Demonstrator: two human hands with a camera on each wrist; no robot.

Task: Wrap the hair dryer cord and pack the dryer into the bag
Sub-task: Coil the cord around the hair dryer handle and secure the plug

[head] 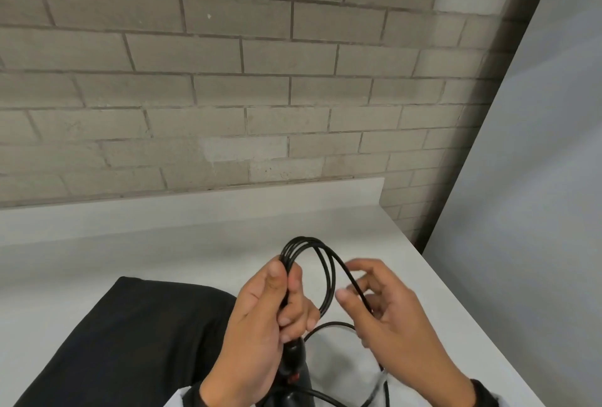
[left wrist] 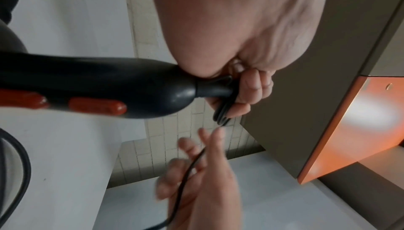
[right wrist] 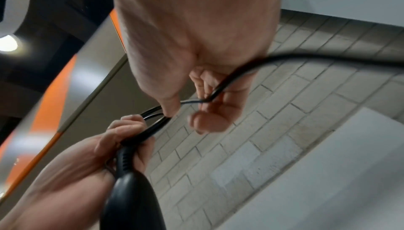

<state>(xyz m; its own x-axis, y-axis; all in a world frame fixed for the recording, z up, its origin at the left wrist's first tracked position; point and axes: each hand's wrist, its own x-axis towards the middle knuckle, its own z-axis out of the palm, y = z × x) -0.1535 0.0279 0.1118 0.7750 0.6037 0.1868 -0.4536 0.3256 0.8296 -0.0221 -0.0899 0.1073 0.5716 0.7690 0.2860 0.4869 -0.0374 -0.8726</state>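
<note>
My left hand (head: 283, 299) grips several loops of the black cord (head: 325, 269) together with the ribbed cord end of the black hair dryer (head: 294, 374). The dryer hangs below that hand, and red switches show on its handle (left wrist: 98, 85). The left fingers (left wrist: 247, 95) curl round the bundled loops (left wrist: 223, 113). Just to the right, my right hand (head: 358, 296) holds a free run of cord between thumb and curled fingers (right wrist: 210, 95). That run trails off past the right wrist (right wrist: 284, 59). A black bag (head: 130, 335) lies flat on the white table (head: 163, 243), left of both hands.
A grey brick wall (head: 260, 80) stands behind the table's raised back edge. The table's right edge (head: 456, 302) runs diagonally beside a pale panel (head: 537, 178). Slack cord (head: 335, 325) lies on the table under the hands. An orange-edged cabinet (left wrist: 341, 130) shows in the wrist views.
</note>
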